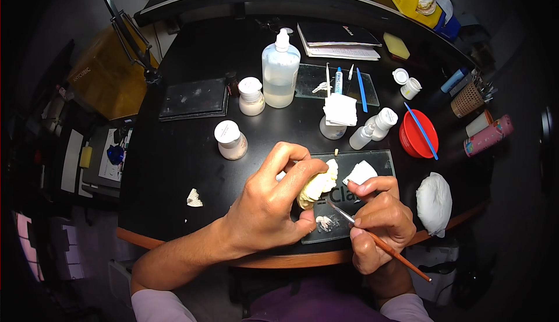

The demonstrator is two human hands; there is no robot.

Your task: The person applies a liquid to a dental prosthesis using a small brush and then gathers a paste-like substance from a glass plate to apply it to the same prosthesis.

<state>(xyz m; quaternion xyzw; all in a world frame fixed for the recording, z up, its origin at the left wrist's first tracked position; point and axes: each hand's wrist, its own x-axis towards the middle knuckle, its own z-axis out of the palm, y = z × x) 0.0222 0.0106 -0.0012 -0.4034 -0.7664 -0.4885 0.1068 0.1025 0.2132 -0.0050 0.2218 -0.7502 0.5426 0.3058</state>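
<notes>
A pale yellow dental cast (317,187) is gripped in my left hand (272,196), its fingers bent over the top and the thumb underneath. Between the fingers and thumb of my right hand (381,223) is a thin brush (391,250) with a reddish-brown handle; its tip points at the cast's lower edge. Under both hands lies a glass slab (381,160). On it a small smear of whitish paste (325,223) sits below the cast. A white folded tissue (362,172) shows beside my right fingertips; whether they touch it, I cannot tell.
White-capped jars (232,141) and a tall squeeze bottle (280,71) stand beyond my hands. Right of them are a red bowl (412,135) with a blue stick across it, and a white wad (434,204). A beige fragment (194,198) lies at left.
</notes>
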